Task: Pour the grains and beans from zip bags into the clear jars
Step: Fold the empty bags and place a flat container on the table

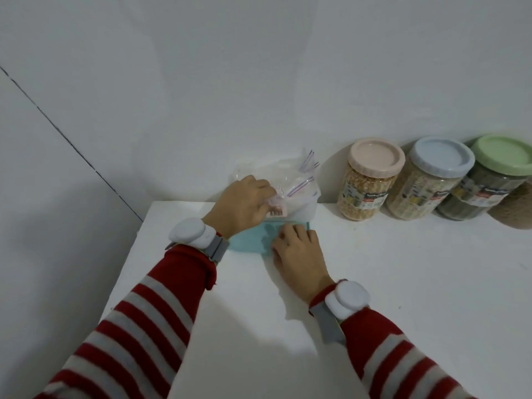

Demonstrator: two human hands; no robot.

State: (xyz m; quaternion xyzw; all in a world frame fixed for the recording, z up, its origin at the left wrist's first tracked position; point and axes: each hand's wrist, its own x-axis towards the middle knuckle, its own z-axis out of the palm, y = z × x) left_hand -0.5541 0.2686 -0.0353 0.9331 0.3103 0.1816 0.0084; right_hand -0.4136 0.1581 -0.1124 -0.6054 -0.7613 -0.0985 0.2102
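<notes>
Fingers (263,187) of the left hand (243,204) are clenched on crumpled bags (299,194); those of the right hand (296,251) are laid flat on a teal sheet (247,240) just beside. Lidded jars (371,182) are lined up to their right, on the table (403,283).

Gripping a crumpled clear zip bag (290,185) with the left hand (244,204), fingers curling round it beside a barcode label, at the back of the white table (403,283). Pressing the right hand (296,250) flat onto a teal sheet (247,239) just in front of that bag. Facing a row of filled jars along the wall to the right, standing close together: pink-lidded jar (371,182), blue-lidded jar (429,182), green-lidded jar (486,185).
</notes>
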